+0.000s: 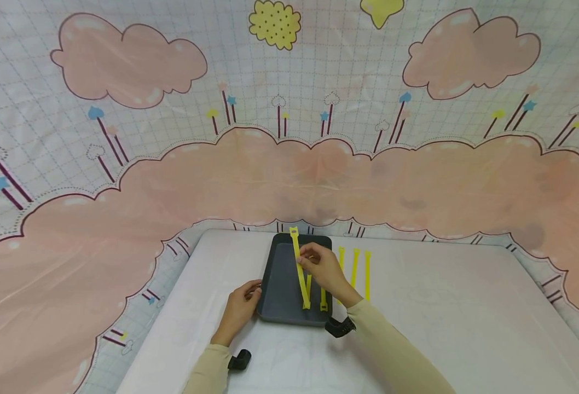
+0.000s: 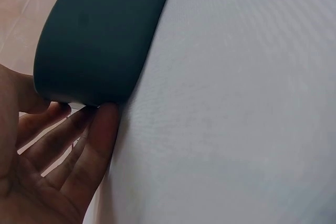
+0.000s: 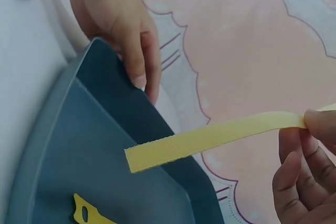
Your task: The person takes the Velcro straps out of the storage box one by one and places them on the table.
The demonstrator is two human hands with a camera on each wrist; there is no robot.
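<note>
A dark grey rectangular tray lies on the white table. On its left side, my left hand holds the rim, with thumb and fingertips against the wall. Above the tray, my right hand pinches a yellow hook-and-loop cable tie between thumb and fingers. The flat end of this tie sticks out over the tray in the right wrist view. Inside the tray lie two more yellow ties, one near the middle and one along the right side, partly hidden by my right hand.
Right of the tray, three yellow ties lie side by side on the white table, partly covered by my right hand and forearm. A patterned cloth with clouds hangs behind the table. Black wrist devices hang at both sleeves.
</note>
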